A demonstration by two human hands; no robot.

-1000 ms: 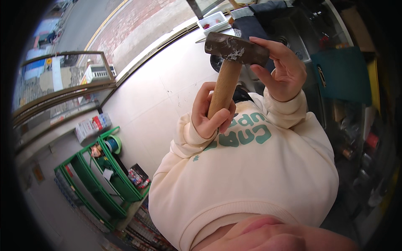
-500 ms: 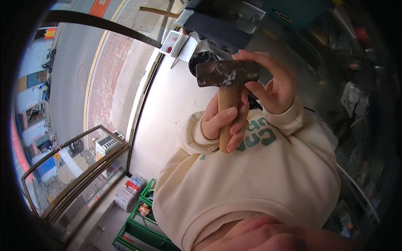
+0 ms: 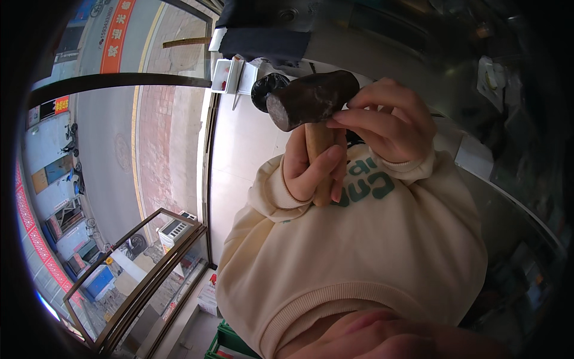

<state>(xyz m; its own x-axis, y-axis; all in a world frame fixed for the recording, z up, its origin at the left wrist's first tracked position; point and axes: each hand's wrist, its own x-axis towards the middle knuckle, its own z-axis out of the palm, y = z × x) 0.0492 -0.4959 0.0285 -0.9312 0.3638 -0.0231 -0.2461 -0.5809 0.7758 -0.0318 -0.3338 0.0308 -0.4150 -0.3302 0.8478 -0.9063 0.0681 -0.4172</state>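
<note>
A short-handled club hammer (image 3: 308, 99) is raised in front of my chest, its dark, scuffed metal head uppermost and a pale wooden handle below. Wrapped round the handle just under the head is my left hand (image 3: 311, 167), closed. My right hand (image 3: 391, 119) is at the right end of the head. Its bent fingers and thumb come together against the lower right edge, gripping there with the fingertips. Part of the handle is covered by the left fingers. Both arms wear a cream sweatshirt sleeve.
A black bag-like bundle (image 3: 267, 91) lies behind the hammer, near a white tray (image 3: 222, 76). At lower left stands a glass door with a brown frame (image 3: 158, 278). A green crate (image 3: 227, 341) sits on the floor beside it. Beyond the glass runs a street (image 3: 113, 149).
The hammer's head has tilted, so its left striking face now shows. My right fingers have shifted from spanning the head's end to its lower edge. The whole view has turned slightly.
</note>
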